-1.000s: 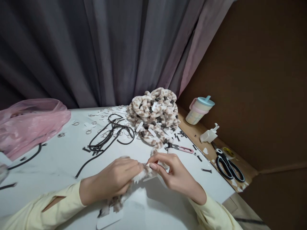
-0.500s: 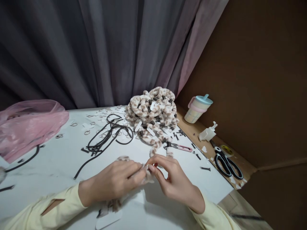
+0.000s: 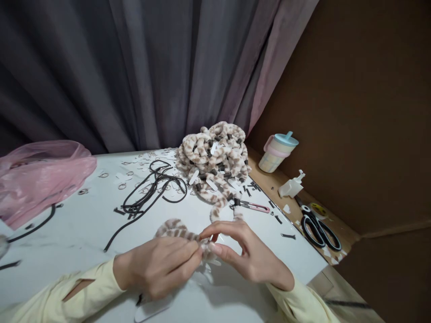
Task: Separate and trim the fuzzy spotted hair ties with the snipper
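A fuzzy white strip with brown spots curves up behind my left hand, whose closed fingers grip it. From the right, my right hand holds the strip's bunched end between thumb and index finger, close against the left fingertips. What lies inside that bunched end is hidden by the fingers. Partly under my left hand, a white card rests on the table. Beyond my hands stands a heap of similar spotted plush strips with dark bands and white tags.
Black cord lies coiled left of the heap, near scattered metal rings. Pink-handled snips and cut black bits are at right. A pink bag sits left. Scissors, a white bottle and a cup line the right side.
More of the spotted strip's loop now shows above my left hand, which has turned and lowered slightly. My right hand has shifted a little right, its thumb and index finger wider apart.
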